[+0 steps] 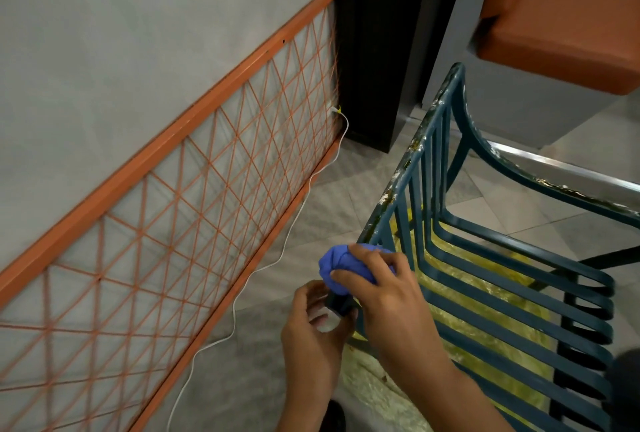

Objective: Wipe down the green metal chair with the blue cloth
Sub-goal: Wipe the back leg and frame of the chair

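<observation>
1. Where the top rail meets the near corner of the chair (485, 258), the right hand (391, 289) grips a bunched cloth (337, 263), fingers curled over it and pressing it onto the metal.
2. Chair: dark green metal, made of parallel slats that run down the back and bend forward into the seat. Its top rail and right armrest show chipped paint, white flecks and rusty-yellow patches. It stands on the floor (311, 196), near the wall.
3. Cloth: blue, crumpled into a ball; only the part between and beside the fingers shows.
4. Left hand (313, 324): just below the cloth, fingers curled round the dark corner post of the chair frame.
5. Count: one chair, one cloth, two hands.
6. Yellowish staining lies on the floor under the seat, seen between the slats.
7. Wall panel (194, 196): an orange frame with a crossing orange lattice, fixed along the lower wall on the left.
8. One white cable (294, 220) hangs from the far end of the panel and trails along the floor toward the lower edge.
9. Orange cushion (561, 19): upper right corner, beyond the chair.
</observation>
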`<action>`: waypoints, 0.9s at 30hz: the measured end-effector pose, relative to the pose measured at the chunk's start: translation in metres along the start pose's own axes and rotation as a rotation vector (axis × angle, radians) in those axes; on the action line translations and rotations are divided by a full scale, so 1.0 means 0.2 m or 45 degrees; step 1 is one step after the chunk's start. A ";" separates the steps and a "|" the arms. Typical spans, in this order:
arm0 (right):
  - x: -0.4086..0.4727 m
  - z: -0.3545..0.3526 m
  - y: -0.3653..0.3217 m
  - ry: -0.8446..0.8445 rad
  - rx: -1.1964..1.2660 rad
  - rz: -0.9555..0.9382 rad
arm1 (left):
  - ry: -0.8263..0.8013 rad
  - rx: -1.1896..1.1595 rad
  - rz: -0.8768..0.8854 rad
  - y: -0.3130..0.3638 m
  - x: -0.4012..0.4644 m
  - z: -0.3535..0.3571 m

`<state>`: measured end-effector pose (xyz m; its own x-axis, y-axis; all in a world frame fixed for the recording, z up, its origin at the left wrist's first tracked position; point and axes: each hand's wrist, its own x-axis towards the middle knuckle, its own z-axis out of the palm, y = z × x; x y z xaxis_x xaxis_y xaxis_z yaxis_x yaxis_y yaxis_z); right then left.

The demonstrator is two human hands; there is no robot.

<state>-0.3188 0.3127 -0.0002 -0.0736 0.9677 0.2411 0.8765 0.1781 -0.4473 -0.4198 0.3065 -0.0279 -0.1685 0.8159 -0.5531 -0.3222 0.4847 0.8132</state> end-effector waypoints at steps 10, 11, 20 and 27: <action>-0.02 -0.01 -0.02 0.018 0.003 -0.004 | -0.054 -0.138 0.015 0.01 -0.02 0.02; -0.06 -0.01 -0.05 0.016 -0.011 -0.049 | -0.118 -0.282 -0.060 0.02 -0.02 0.02; -0.05 0.04 -0.05 0.054 0.025 0.067 | -0.102 -0.124 0.032 0.02 -0.03 0.02; -0.01 0.04 -0.01 0.048 0.100 0.113 | -0.052 0.588 0.627 0.01 -0.03 -0.02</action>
<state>-0.3235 0.3112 -0.0062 0.0219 0.9731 0.2294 0.8388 0.1070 -0.5338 -0.4239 0.3015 -0.0242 -0.1552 0.9830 -0.0983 0.2162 0.1309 0.9675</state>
